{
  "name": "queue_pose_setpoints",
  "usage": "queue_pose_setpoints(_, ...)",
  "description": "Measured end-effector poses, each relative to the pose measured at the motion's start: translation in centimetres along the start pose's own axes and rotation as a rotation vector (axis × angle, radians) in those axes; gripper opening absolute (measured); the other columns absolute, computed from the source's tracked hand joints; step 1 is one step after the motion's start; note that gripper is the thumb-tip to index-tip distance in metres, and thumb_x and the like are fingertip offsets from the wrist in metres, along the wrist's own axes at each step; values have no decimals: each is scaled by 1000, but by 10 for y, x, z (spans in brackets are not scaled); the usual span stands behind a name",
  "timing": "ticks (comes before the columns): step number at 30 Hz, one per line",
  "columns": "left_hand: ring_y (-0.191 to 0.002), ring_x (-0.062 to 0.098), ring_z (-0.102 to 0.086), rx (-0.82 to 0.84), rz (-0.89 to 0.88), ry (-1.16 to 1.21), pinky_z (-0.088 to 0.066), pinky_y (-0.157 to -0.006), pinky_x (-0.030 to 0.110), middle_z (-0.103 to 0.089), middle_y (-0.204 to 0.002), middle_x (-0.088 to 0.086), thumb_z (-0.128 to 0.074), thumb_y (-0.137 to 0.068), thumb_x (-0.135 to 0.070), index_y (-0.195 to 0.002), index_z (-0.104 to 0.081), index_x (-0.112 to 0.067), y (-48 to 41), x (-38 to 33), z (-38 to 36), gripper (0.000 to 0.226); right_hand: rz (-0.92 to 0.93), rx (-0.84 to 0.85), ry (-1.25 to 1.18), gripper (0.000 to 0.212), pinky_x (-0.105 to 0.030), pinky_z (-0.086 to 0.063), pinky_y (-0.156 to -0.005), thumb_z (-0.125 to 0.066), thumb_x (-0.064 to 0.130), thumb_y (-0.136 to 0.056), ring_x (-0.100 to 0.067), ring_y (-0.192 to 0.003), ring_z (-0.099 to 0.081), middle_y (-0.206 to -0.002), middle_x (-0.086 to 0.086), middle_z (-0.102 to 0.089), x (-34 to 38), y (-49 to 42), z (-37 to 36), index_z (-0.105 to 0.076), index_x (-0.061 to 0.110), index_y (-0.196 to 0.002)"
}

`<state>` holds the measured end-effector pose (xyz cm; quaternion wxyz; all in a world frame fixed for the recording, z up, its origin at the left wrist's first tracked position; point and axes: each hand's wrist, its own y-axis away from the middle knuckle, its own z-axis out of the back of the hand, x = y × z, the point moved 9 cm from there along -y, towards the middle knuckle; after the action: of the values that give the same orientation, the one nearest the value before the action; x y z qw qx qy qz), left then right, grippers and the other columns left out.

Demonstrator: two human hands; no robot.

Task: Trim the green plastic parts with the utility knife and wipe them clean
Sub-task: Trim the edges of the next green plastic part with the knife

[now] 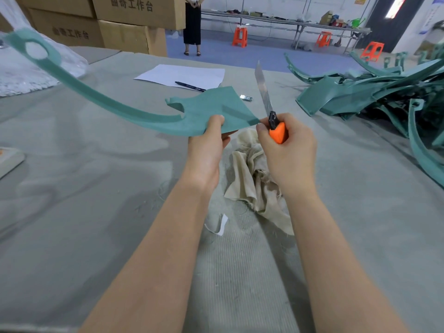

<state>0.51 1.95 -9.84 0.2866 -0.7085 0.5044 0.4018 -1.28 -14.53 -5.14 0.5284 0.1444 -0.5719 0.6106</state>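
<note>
My left hand point(208, 145) grips the wide end of a long curved green plastic part point(197, 111), held above the table; its thin arm sweeps up to the far left and ends in a ring. My right hand point(288, 150) holds an orange utility knife point(276, 131) with its long blade pointing up and away. The knife's blade base sits at the part's right corner. A crumpled beige cloth point(254, 179) lies on the table under both hands.
A pile of green plastic parts point(374, 94) fills the right side of the grey table point(96, 188). A white sheet point(182, 74) with a pen point(189, 86), a small metal piece point(246, 97), plastic bags at left, cardboard boxes and a standing person behind.
</note>
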Motion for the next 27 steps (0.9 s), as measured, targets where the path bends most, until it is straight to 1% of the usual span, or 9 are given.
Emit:
queue_pose_setpoints(4,-99,20,-64,-10,-17,-21,-49,-75,22,-66,-93,-9,-52,-93,-11,-88,-58,-27,-1,0,2,18,37,3,137,13,-29,-38,-62,-64,21,-87,-14,-63,-44,-59,10,-47,0,0,-1,-55,21,-78)
queue_pose_setpoints(8,-105,22,-66,10,4,6,-51,-77,23,-68,-102,-3,-52,-92,-11,-90,-60,-26,-1,0,1,17,-22,-2,140,12,-29,-34,-59,-61,19,-87,-13,-57,-40,-57,8,-45,-7,-1,1,-56,16,-76)
queue_pose_setpoints(10,-97,19,-69,14,28,50,-52,-79,23,-68,-104,1,-51,-93,-10,-91,-59,-25,-2,1,1,17,-87,-25,138,13,-30,-34,-59,-59,19,-86,-14,-55,-39,-56,7,-45,-13,-4,6,-56,13,-75)
queue_pose_setpoints(13,-81,14,-69,15,70,119,-52,-78,23,-66,-101,3,-50,-94,-10,-95,-56,-22,-3,4,3,13,-138,-41,109,26,-39,-40,-63,-58,21,-86,-35,-66,-48,-64,-17,-58,-18,-7,14,-56,-3,-76)
queue_pose_setpoints(15,-80,14,-69,7,90,136,-51,-77,23,-66,-102,4,-49,-95,-11,-99,-55,-20,-5,6,5,11,-173,-32,83,34,-42,-45,-65,-57,25,-88,-40,-70,-54,-75,-27,-61,-21,-8,18,-53,-7,-77)
queue_pose_setpoints(18,-81,13,-69,0,112,145,-51,-75,23,-66,-100,5,-49,-95,-11,-98,-55,-19,-5,8,7,10,-220,46,26,9,-35,-47,-69,-54,15,-88,-23,-67,-56,-81,-10,-69,-24,-10,14,-60,12,-83)
queue_pose_setpoints(20,-79,13,-69,-3,118,148,-51,-74,22,-66,-99,5,-49,-95,-11,-95,-55,-19,-5,9,7,10,-228,102,-10,27,-35,-48,-80,-51,5,-85,-17,-79,-57,-90,7,-65,-22,-8,8,-61,19,-106)
queue_pose_setpoints(24,-79,13,-69,1,130,144,-51,-73,22,-66,-99,6,-49,-95,-12,-97,-55,-18,-6,11,6,9,-229,69,-85,17,-32,-50,-65,-53,9,-90,-10,-59,-58,-77,-3,-69,-20,-6,7,-60,20,-99)
queue_pose_setpoints(27,-79,13,-70,10,143,148,-51,-72,22,-67,-101,7,-49,-95,-12,-100,-55,-16,-6,12,6,9,-202,62,-81,23,-21,-48,-68,-48,6,-91,1,-64,-58,-79,9,-64,-21,-10,8,-62,18,-105)
